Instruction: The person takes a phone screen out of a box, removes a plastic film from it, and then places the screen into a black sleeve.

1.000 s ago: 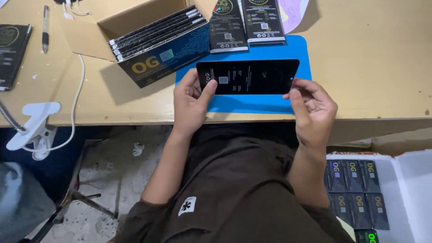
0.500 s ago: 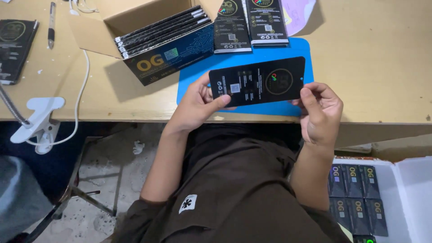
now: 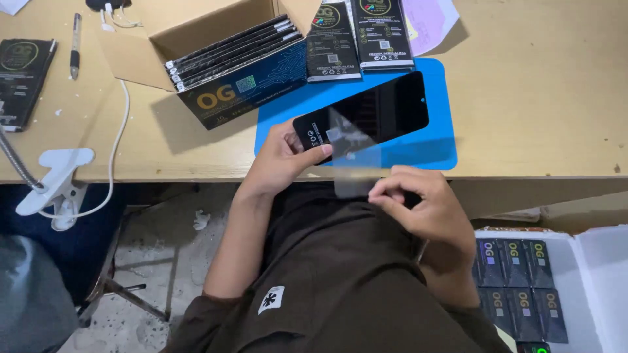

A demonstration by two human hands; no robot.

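Setting: we look down at a pale wooden desk (image 3: 536,85) from a seated spot, our dark brown shirt (image 3: 340,287) filling the lower middle and a speckled floor showing at lower left.
Nearest, right: a white tray of 6 or more small dark packets (image 3: 517,281) sits beside our right knee.
Right hand (image 3: 422,209): fingers drawn together, pinching the lower edge of a thin clear peel-off film (image 3: 350,157), just below the desk edge.
Left hand (image 3: 284,160): wrapped round the left end of a flat black glossy phone screen panel (image 3: 366,117), thumb pressed on its face; the panel is tilted and lifted over a blue rectangular work mat (image 3: 432,131).
Film: part lifted, we judge, with one end clinging near the thumb; how much is loose we cannot tell.
Middle left: a white clamp with a white cable (image 3: 55,186) grips the desk edge.
Farther: an open brown cardboard box with a dark blue front (image 3: 222,65) holds slim black cartons; 2 black retail packets (image 3: 360,36) lie just past the mat.
Far left: a black pen (image 3: 75,46) and another black packet (image 3: 23,78).
Risk: we judge the one-handed grip could let the panel slip towards the lap if the film tugs hard; the thumb may smudge the bared glass, and loose film could fold back onto it.
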